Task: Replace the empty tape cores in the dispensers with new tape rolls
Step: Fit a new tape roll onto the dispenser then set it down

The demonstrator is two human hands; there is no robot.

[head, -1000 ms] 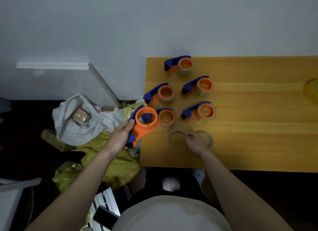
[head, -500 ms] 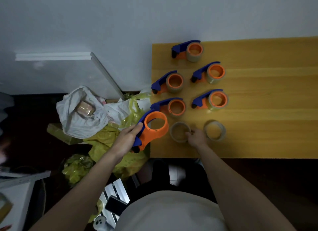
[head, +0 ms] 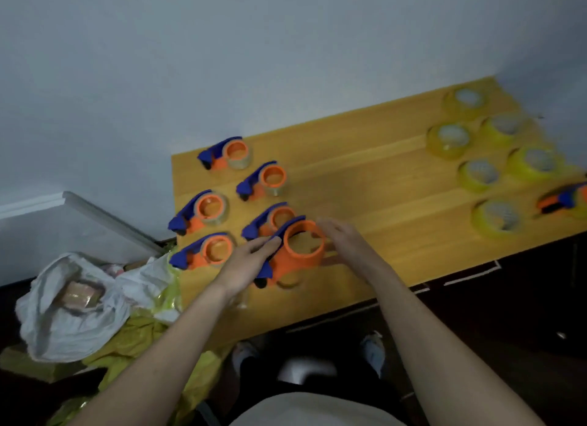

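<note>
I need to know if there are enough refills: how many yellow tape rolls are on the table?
6, all at the table's right end: far corner, two behind it, two more, nearest. More may lie beyond the frame.

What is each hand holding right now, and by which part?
The left hand grips the orange dispenser by its blue handle side. The right hand is open beside its ring, gripping nothing.

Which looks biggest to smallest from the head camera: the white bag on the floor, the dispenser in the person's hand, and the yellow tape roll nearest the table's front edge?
1. White bag, clearly largest.
2. Held dispenser; it is lifted nearer the camera, so it may look oversized.
3. Yellow roll, slightly smaller, blurred.
</note>
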